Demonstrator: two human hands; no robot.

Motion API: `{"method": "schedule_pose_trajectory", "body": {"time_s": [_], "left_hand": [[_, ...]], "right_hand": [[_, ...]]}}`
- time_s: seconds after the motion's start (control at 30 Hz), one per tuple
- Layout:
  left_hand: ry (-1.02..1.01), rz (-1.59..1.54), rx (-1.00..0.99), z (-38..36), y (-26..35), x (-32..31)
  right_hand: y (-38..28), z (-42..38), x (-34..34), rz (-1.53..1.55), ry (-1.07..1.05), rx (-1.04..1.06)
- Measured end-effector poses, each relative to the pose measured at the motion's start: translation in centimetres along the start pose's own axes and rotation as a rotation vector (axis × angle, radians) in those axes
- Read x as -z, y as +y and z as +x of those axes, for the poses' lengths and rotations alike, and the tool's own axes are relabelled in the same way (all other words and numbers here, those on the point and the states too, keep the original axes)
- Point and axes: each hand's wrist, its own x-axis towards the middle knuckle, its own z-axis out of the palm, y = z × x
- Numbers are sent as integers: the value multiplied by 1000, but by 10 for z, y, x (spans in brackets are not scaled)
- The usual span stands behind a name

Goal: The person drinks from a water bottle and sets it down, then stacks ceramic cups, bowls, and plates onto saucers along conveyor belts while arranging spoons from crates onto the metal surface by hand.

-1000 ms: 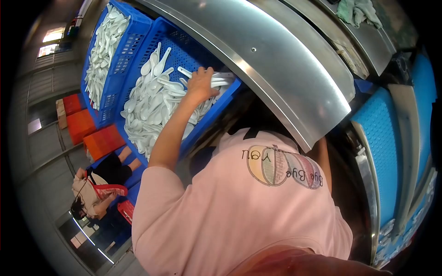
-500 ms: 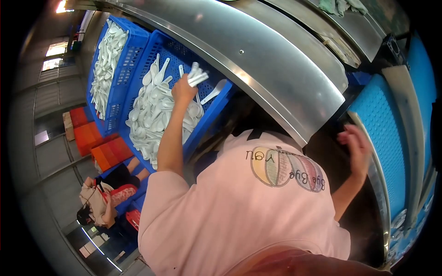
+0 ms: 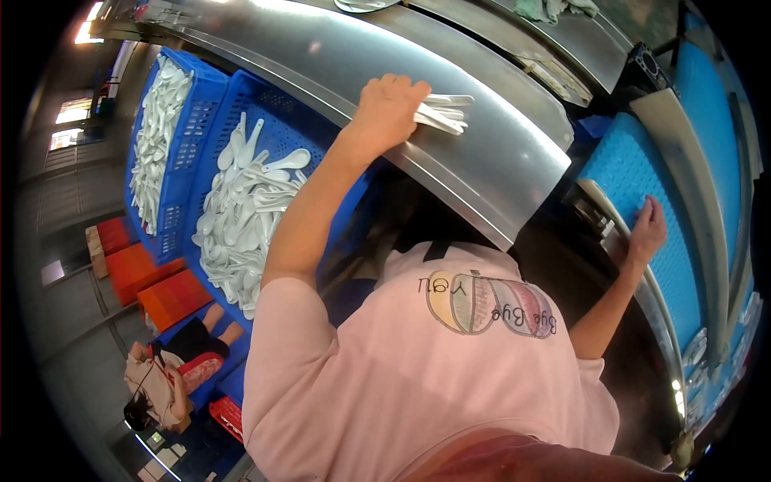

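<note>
My left hand (image 3: 389, 111) is closed around a bundle of white soup spoons (image 3: 443, 112), above the steel worktop (image 3: 490, 136). Their slim ends stick out to the right of my fist; the rest is hidden in it. A blue crate (image 3: 281, 108) at the left contains a heap of loose white spoons (image 3: 245, 209), lying in mixed directions. My right hand (image 3: 649, 230) is at the near edge of the blue conveyor belt (image 3: 654, 169), fingers stretched out and close together, with nothing visible in it.
Another blue crate (image 3: 189, 153) full of white spoons (image 3: 161, 136) stands farther left. Orange-red boxes (image 3: 173, 297) and a seated person (image 3: 169, 369) are beyond. A pale curved guide rail (image 3: 683, 136) runs along the belt. Clear items (image 3: 697, 349) lie at its lower end.
My left hand has moved from over the spoon crate to the right, above the steel worktop, still holding the spoons. My right hand has shifted right to the conveyor belt, its fingers straighter.
</note>
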Motion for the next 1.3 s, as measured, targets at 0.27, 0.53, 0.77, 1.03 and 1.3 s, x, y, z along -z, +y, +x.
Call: {"method": "schedule_pose_trajectory", "body": {"time_s": [0.27,0.53,0.77,1.03,1.3], "left_hand": [[-160,-117,210,-15,50,9],[317,-570,474,-73,29,19],[37,-535,786,-186,-48,-37],[30,-262,602,-190,-81,-40],[-365,-64,307,-267,-118,12]], "right_hand": [[9,0,-6,162,-42,-55],[11,6,-7,180,-95,-35],[3,3,-5,187,-74,-29],[10,3,-4,226,-117,-7],[8,2,-5,144,-92,20]]}}
